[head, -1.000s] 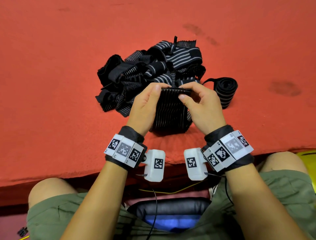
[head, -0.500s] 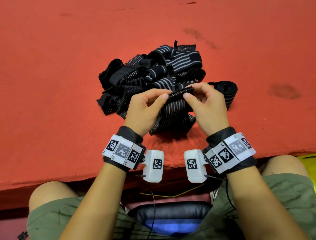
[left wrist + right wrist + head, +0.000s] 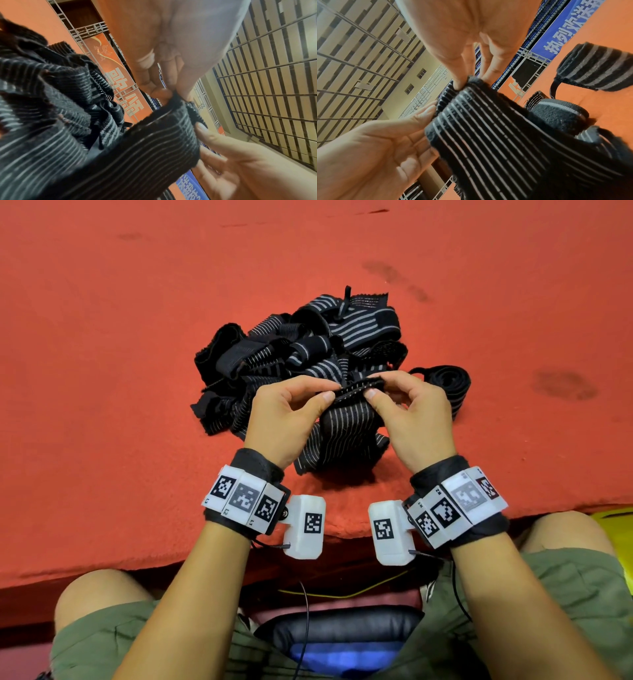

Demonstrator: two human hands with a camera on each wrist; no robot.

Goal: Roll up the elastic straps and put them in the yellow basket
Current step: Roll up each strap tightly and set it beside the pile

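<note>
Carpet [image 3: 137, 371] (red) under striped straps [image 3: 308, 347].

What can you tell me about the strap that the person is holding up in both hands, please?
The held strap is a wide band of black ribbed elastic with thin pale lengthwise stripes. The left hand and right hand pinch its top end, which looks folded over into the start of a roll. The rest hangs down loosely, its lower part crumpled on the red cloth in front of the pile of straps.

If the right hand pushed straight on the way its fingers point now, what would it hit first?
Probably the left hand: the right hand points across the strap end both pinch. Depth is unclear; it might pass over into the strap pile.
</note>
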